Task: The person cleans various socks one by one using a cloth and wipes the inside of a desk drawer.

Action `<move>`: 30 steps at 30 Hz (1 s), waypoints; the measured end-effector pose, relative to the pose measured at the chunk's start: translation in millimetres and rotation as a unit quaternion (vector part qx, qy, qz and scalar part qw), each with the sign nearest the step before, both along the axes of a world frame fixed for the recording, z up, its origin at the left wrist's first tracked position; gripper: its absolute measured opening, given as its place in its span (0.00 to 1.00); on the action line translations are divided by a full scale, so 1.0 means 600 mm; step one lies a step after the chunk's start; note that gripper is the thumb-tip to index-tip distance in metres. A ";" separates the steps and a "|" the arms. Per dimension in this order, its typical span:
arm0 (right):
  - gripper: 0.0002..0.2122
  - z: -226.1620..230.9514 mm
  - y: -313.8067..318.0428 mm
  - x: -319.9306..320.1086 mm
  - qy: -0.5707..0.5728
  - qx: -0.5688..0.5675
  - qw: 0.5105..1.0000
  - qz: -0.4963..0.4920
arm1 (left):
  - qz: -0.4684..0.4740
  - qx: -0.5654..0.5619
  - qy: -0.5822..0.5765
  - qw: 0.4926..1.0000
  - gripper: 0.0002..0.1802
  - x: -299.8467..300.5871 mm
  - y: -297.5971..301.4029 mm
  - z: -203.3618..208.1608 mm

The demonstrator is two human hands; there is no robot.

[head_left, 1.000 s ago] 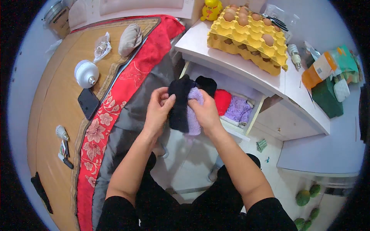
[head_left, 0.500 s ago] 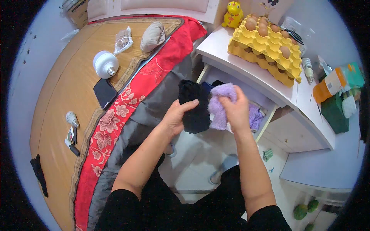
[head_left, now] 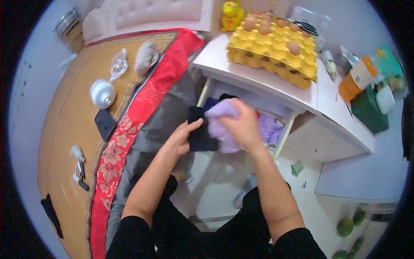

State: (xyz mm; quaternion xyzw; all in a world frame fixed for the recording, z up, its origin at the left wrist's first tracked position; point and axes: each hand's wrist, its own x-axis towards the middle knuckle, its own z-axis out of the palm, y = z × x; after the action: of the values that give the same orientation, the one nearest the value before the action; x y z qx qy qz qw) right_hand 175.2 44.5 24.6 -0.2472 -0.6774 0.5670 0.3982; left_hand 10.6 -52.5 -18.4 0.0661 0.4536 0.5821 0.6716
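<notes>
My left hand grips a folded piece of black cloth, thumb on top. Close beside it, my right hand is closed on a fluffy lilac cloth, which overlaps the black one's right edge. Whether these are socks or another kind of garment I cannot tell. Both hands are over the front of a pulled-out drawer. Inside the drawer, a purple bundle lies at the right and dark cloth at the left, partly hidden by the lilac cloth.
Yellow egg trays with several eggs stand on the white cabinet top, beside a yellow figurine and an orange bottle. On the bed lie a large bulb, a phone and a black cloth strip.
My right hand has brought the lilac cloth left, over the black cloth's edge. The left hand still holds the black cloth. The whole view has shifted slightly.
</notes>
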 end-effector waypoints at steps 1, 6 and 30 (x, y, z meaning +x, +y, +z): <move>0.11 0.012 -0.020 -0.007 0.002 -0.017 0.999 0.050 | -0.030 0.012 0.024 0.999 0.13 -0.019 0.008 -0.026; 0.12 0.007 -0.053 -0.029 0.060 0.016 0.990 0.124 | -0.063 0.257 0.409 0.873 0.18 0.022 0.093 -0.100; 0.12 0.031 0.016 0.038 0.119 -0.215 0.965 0.097 | 0.049 0.233 0.725 0.646 0.26 0.247 0.422 -0.269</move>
State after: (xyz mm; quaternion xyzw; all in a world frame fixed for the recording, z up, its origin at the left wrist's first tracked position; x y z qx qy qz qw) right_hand 198.0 54.2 43.1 -0.1911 -0.5082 0.7605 0.3562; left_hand 158.9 200.4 -179.8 0.5991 0.6478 0.4665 0.0616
